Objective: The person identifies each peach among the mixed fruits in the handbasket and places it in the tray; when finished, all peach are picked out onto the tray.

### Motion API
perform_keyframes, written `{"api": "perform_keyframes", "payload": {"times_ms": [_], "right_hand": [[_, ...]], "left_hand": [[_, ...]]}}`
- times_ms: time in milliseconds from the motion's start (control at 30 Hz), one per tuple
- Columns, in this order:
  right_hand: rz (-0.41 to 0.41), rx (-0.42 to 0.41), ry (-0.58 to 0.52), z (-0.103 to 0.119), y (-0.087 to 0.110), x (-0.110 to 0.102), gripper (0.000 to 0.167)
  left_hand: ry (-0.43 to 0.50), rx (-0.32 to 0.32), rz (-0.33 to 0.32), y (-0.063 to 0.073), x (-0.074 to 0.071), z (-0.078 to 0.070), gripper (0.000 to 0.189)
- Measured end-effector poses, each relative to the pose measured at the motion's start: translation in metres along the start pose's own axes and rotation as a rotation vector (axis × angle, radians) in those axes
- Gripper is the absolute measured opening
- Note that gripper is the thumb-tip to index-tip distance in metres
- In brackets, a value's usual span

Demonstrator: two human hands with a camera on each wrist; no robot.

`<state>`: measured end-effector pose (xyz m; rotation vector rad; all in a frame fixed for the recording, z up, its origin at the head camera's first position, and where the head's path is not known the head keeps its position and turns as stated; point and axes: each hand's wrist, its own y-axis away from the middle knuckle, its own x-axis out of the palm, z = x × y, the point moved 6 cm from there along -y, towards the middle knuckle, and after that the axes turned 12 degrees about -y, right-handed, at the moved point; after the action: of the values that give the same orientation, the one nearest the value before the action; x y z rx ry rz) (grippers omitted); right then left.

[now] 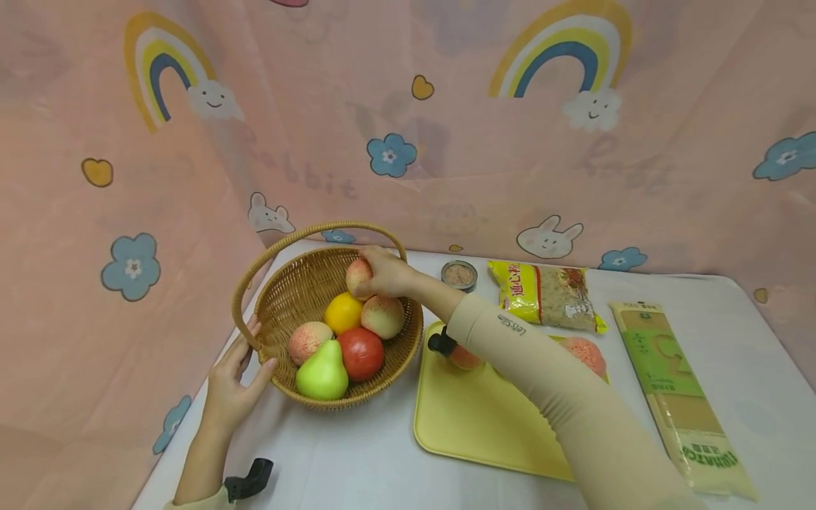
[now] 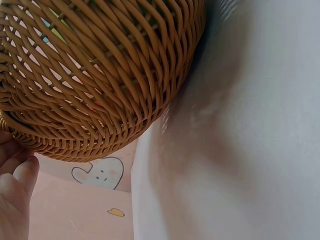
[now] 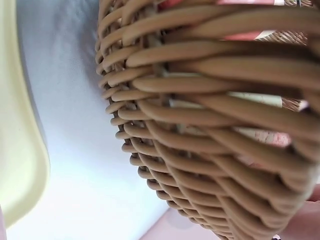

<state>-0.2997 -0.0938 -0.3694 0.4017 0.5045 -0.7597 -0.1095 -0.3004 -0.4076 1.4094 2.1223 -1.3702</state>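
A wicker basket (image 1: 296,283) with an arched handle stands on the white table. My left hand (image 1: 228,386) grips its left rim near the foot of the handle, and in the left wrist view thumb and fingers meet the woven edge. Inside the basket's far right side, my right hand (image 1: 390,273) holds a peach (image 1: 358,278). Below that lie a yellow-orange fruit (image 1: 343,313), two more peaches (image 1: 383,318) (image 1: 309,341), a round red fruit (image 1: 361,355) and a green pear (image 1: 322,375). Woven wall (image 3: 210,105) fills much of the right wrist view, hiding most of that hand.
Right of the basket lies a yellow tray (image 1: 491,432), partly under my right forearm, with a peach (image 1: 465,358) and a pinkish fruit (image 1: 584,355) on it. Behind are a round tin (image 1: 459,275) and a yellow food bag (image 1: 548,296). A long noodle packet (image 1: 678,397) lies far right.
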Motion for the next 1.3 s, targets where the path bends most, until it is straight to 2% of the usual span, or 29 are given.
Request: {"api": "perform_keyframes", "payload": {"times_ms": [167, 433, 567, 767, 933, 1033, 1167, 1300], "right_hand": [[0.015, 0.033, -0.020, -0.003, 0.000, 0.001, 0.078], [0.008, -0.001, -0.077, 0.000, 0.000, 0.003, 0.075], [-0.005, -0.037, -0.093, 0.004, 0.001, 0.002, 0.066], [-0.007, -0.128, -0.143, 0.012, 0.002, 0.001, 0.050], [0.006, -0.167, -0.076, 0.015, 0.000, 0.002, 0.056], [0.022, -0.148, -0.009, 0.015, -0.001, 0.001, 0.061], [0.050, -0.139, 0.075, 0.017, -0.001, 0.001, 0.059], [0.107, -0.158, 0.055, 0.017, 0.000, 0.003, 0.058]], "left_hand": [[0.006, -0.001, -0.003, 0.000, -0.002, -0.004, 0.066], [0.003, -0.007, 0.002, -0.001, -0.002, -0.004, 0.065], [0.024, 0.003, 0.001, 0.000, -0.002, -0.004, 0.066], [0.000, 0.015, -0.005, 0.000, -0.001, -0.002, 0.067], [0.013, 0.026, -0.013, 0.001, 0.000, 0.001, 0.069], [0.016, 0.035, -0.011, 0.001, 0.000, 0.000, 0.067], [0.012, 0.036, -0.014, 0.001, 0.000, -0.001, 0.066], [0.008, 0.036, -0.025, -0.001, -0.003, -0.009, 0.066]]}}
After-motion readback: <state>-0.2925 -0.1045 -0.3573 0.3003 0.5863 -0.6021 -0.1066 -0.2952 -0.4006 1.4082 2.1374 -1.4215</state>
